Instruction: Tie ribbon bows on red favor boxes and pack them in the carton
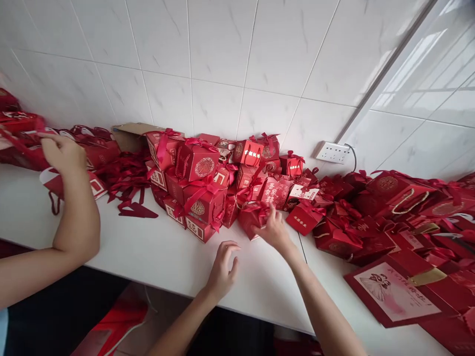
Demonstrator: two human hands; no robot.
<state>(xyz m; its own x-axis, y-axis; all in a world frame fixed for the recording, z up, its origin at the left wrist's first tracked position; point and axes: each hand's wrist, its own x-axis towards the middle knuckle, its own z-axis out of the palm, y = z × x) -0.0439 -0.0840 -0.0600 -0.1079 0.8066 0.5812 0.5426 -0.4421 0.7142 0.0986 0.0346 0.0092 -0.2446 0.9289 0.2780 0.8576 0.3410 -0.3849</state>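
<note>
A small red gift box (249,221) with a ribbon bow sits on the white table at the front of the pile. My right hand (275,230) grips its right side, thumb at the near side and fingers by the bow. My left hand (223,269) hovers over the table's front part, holding nothing, its fingers curved and thumb apart. Left of the gripped box, several red boxes with gold emblems (204,167) are stacked up. On its right stands another red box (305,217) with gold lettering.
At the left, a co-worker's hand (63,151) reaches among red boxes and ribbons. Loose dark red ribbons (128,173) lie beside a cardboard box (135,129). Many red gift boxes and bags (397,291) crowd the right side. A power strip (333,152) is at the tiled wall.
</note>
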